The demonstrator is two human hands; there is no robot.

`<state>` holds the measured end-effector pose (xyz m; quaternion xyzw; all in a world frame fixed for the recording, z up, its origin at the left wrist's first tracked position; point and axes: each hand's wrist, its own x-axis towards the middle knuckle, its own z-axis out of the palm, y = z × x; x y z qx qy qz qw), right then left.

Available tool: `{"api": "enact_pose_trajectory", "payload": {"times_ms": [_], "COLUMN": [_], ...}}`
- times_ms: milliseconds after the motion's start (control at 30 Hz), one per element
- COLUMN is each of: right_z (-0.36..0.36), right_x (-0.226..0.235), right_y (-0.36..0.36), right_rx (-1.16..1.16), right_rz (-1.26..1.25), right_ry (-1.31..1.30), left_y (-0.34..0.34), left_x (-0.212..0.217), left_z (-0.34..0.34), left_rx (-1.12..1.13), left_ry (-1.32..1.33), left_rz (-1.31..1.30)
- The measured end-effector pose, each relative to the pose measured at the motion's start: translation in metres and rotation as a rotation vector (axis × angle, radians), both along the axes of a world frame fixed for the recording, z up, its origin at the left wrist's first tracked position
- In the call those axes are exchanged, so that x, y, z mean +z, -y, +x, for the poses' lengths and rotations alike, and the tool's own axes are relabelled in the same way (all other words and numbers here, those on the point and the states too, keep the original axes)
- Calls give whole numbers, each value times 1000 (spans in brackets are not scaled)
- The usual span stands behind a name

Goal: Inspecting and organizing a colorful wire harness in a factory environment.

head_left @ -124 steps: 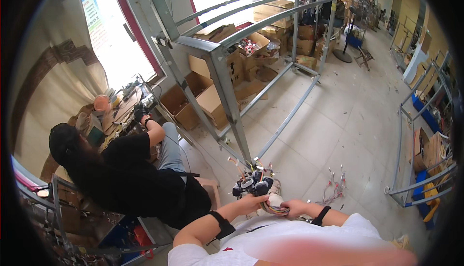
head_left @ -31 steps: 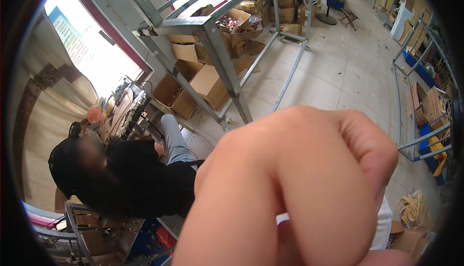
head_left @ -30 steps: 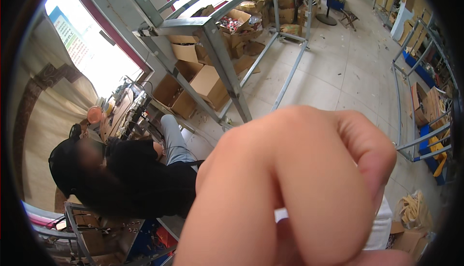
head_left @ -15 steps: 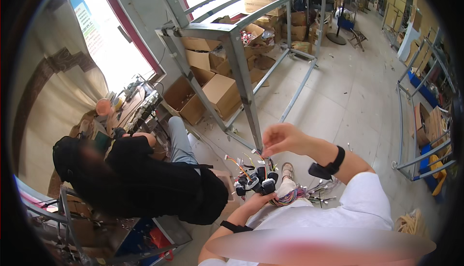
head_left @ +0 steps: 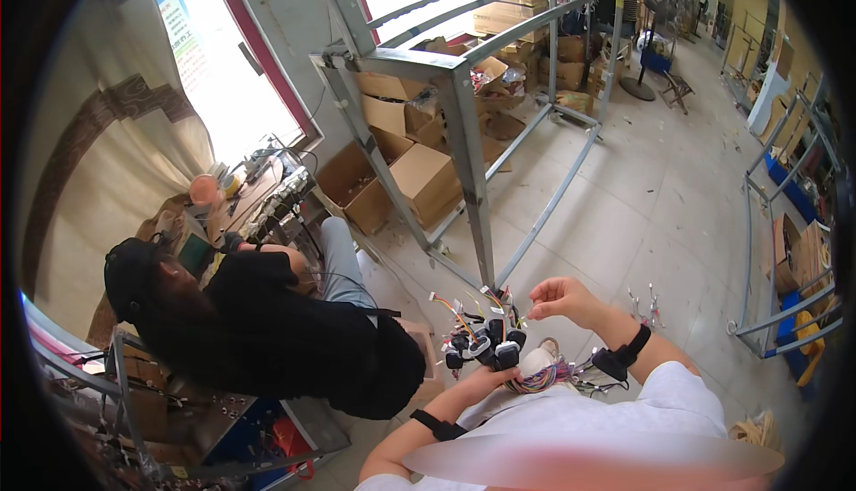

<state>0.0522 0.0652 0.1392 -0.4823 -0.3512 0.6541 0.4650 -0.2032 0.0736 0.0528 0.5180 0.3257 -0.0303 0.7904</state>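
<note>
My left hand (head_left: 489, 377) comes up from below and grips a bundle of wire harnesses (head_left: 482, 341) with several black connectors and white-tipped coloured leads sticking upward. A coil of multicoloured wires (head_left: 538, 375) lies against my white shirt just behind that hand. My right hand (head_left: 560, 298), with a black band on its wrist, hovers to the upper right of the bundle. Its thumb and fingers are pinched together on a thin lead at the bundle's top edge.
A person in black (head_left: 267, 330) sits at my left by a cluttered workbench (head_left: 254, 192). A grey metal frame (head_left: 464, 134) stands ahead with cardboard boxes (head_left: 419, 179) behind it. Loose wires (head_left: 644, 302) lie on the tiled floor. Metal racks (head_left: 785, 250) line the right.
A second ago my right hand filled the view close to the camera. It has dropped to the wire bundle and now pinches at its upper right, while my left hand keeps its hold.
</note>
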Motion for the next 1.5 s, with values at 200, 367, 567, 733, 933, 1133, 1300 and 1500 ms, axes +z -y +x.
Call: {"api": "enact_pose_trajectory", "payload": {"times_ms": [200, 367, 567, 733, 933, 1133, 1300, 1500], "right_z": [1, 8, 12, 28, 53, 91, 136, 97], "right_x": [-25, -55, -79, -119, -190, -275, -327, -282], "right_y": [-3, -1, 6, 14, 39, 95, 159, 144], "right_rx": [6, -35, -15, 31, 30, 83, 304, 453], "right_rz": [-27, -109, -199, -328, -517, -669, -778, -762], "right_ry": [12, 20, 55, 174, 340, 698, 994, 1112], "left_y": [3, 0, -1, -1, 2, 2, 0, 3], "left_x": [-29, -25, -38, -32, -36, -32, -31, -47], "left_z": [1, 1, 2, 5, 6, 3, 6, 5], "left_rx": [62, 44, 51, 42, 78, 99, 88, 103], "left_ry": [36, 17, 38, 31, 51, 55, 65, 74], "left_rz": [-13, -23, -69, -91, -140, -170, -189, -205]}}
